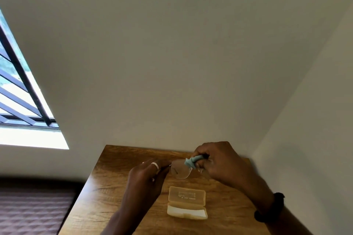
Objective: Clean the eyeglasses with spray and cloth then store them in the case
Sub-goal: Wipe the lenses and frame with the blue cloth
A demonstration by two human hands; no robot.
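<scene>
Clear rimless eyeglasses are held above the wooden table. My left hand, wearing a ring, pinches their left end. My right hand grips a light teal cloth, whose bunched tip presses on the upper right edge of the near lens. The rest of the cloth is hidden inside my fist. A translucent cream glasses case lies open on the table just in front of my hands, lid tilted back, with something white inside. No spray bottle is in view.
The table stands in a corner, with a pale wall behind it and another on the right. A barred window is at the left. A dark quilted surface lies lower left, beside the table.
</scene>
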